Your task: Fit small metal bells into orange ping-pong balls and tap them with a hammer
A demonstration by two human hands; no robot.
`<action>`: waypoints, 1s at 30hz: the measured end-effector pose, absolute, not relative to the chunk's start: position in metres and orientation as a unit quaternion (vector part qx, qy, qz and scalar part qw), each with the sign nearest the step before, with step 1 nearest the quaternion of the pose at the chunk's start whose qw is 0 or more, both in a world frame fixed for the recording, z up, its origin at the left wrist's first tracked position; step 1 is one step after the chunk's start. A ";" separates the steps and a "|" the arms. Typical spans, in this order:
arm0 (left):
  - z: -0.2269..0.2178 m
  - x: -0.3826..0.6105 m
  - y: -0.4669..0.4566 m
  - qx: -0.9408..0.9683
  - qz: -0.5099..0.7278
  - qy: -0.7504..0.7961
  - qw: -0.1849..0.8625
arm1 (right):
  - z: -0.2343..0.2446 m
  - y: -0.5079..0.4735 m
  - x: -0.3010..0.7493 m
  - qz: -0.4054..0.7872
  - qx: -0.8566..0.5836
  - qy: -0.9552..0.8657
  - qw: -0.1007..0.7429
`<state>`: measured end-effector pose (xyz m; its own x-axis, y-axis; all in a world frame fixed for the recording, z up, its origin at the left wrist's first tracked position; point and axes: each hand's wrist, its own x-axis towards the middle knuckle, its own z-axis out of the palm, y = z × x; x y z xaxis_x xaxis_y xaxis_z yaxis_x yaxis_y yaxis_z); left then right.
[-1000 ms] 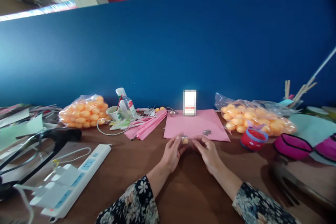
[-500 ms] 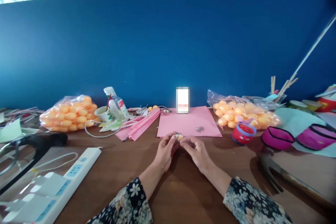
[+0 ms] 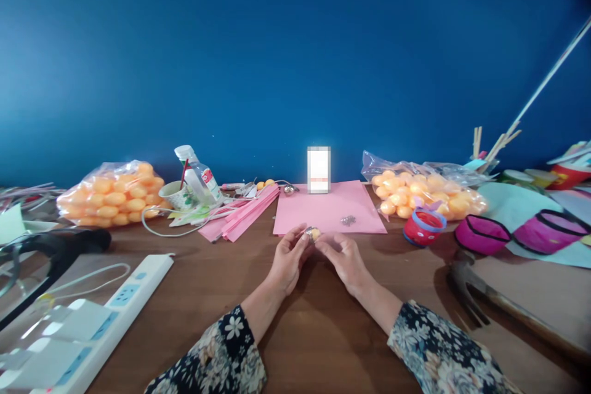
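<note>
Between my two hands is a small yellow ball with silvery bits on it (image 3: 314, 233), held just above the table near the pink paper's front edge. My left hand (image 3: 290, 257) pinches it from the left with thumb and fingers. From the other side, the fingertips of my right hand (image 3: 342, 258) meet at the ball's right edge; what they pinch is too small to make out. On the pink paper (image 3: 305, 212) lies a little heap of silvery pieces (image 3: 348, 220). A round metal bell-like item (image 3: 289, 189) sits at the paper's back left corner.
Bags of orange balls stand left (image 3: 113, 194) and right (image 3: 425, 194). Pink strips (image 3: 249, 212), a paper cup (image 3: 173, 196) and a bottle (image 3: 203, 178) are at back left. A power strip (image 3: 138, 289) lies left; a red cup (image 3: 422, 228) and a hammer (image 3: 503, 301) lie right.
The camera view has tilted slightly, so everything sits a bit higher and further left. The ball has turned a little in my fingers, showing more yellow; both hands stay together around it.
</note>
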<state>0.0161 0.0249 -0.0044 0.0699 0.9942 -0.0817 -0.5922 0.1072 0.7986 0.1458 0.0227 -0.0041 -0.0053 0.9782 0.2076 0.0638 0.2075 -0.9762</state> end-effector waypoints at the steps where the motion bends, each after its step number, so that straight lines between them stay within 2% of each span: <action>1: -0.005 0.016 0.025 0.301 0.594 0.330 0.669 | -0.004 0.023 0.146 0.422 -0.464 -0.567 0.534; 23: -0.008 0.016 0.026 0.311 0.594 0.331 0.664 | -0.008 0.025 0.149 0.415 -0.476 -0.572 0.524; 30: -0.007 0.014 0.025 0.306 0.585 0.315 0.682 | -0.007 0.025 0.146 0.502 -0.434 -0.499 0.558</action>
